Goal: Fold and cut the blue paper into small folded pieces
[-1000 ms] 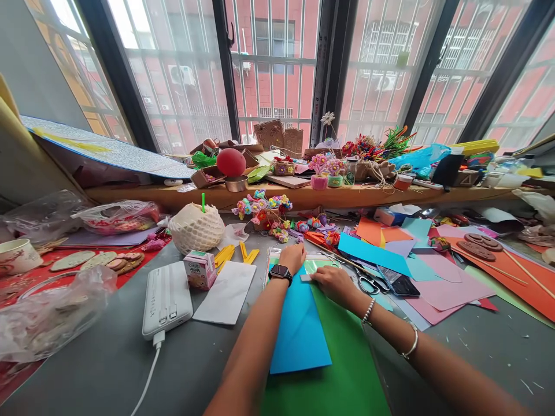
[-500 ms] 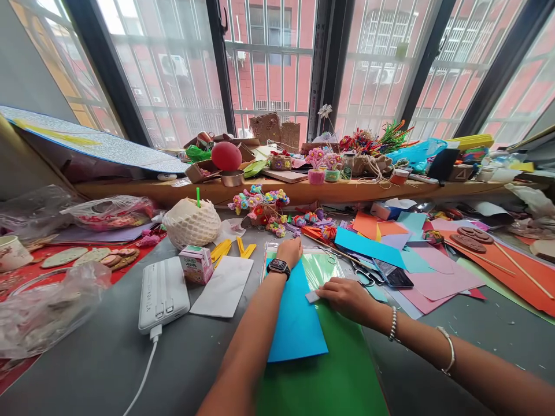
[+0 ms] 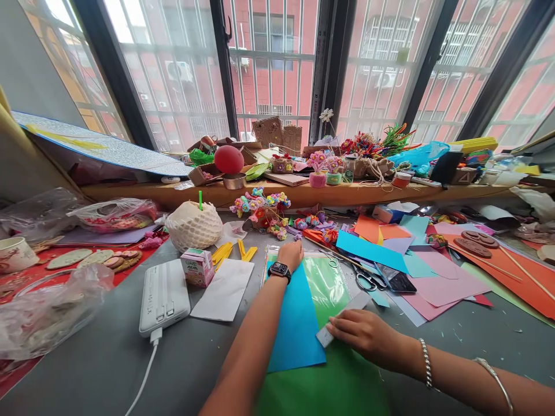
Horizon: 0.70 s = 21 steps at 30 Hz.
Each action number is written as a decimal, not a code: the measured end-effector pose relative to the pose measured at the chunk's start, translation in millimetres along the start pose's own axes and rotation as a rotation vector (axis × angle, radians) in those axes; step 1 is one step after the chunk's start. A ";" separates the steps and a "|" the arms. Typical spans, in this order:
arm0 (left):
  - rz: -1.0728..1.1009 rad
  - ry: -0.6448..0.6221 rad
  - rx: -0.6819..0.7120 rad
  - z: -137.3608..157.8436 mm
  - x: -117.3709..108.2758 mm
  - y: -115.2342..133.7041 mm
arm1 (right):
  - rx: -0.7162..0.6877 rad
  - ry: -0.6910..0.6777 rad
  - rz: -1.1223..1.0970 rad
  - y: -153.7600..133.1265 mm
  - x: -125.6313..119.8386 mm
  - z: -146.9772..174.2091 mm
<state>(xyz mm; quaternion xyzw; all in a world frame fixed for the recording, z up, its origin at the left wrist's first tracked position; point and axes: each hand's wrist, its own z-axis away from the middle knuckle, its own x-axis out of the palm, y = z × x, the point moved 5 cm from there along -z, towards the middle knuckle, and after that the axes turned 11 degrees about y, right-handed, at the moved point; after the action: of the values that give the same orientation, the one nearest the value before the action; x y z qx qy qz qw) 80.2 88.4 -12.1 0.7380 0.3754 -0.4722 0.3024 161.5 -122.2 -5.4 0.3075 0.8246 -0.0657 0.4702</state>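
A blue sheet of paper (image 3: 295,329) lies on a green sheet (image 3: 321,384) with a clear plastic sleeve (image 3: 325,277) at its far end. My left hand (image 3: 289,256), wearing a watch, is on the blue sheet's far end with its fingers curled; the fingertips are partly hidden. In my right hand (image 3: 368,335) is a flat grey-white ruler (image 3: 359,300), pinched near its near end. The ruler slants, its near tip at the right edge of the blue sheet. Black-handled scissors (image 3: 366,280) and a phone (image 3: 394,280) lie beyond the right hand.
To the left are a white power bank (image 3: 165,294) with a cable, a pink drink carton (image 3: 197,267), white paper (image 3: 223,289) and a coconut (image 3: 194,225) in foam net. Coloured paper scraps (image 3: 446,277) spread at right. Crochet flowers (image 3: 260,205) stand below the crowded windowsill (image 3: 186,196).
My right hand has moved toward me and slightly right, down along the blue sheet's edge. More of the ruler now shows. The left hand has stayed in place.
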 end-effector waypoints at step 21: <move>-0.038 -0.057 0.209 48.2 -31.1 40.4 | -0.040 -0.078 -0.039 -19.6 -10.2 6.2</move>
<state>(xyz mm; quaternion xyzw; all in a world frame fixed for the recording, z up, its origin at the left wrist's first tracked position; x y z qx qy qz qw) 83.0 19.9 2.5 0.7446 0.3293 -0.5352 0.2251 158.7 -144.9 -4.0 0.2791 0.8126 -0.0704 0.5067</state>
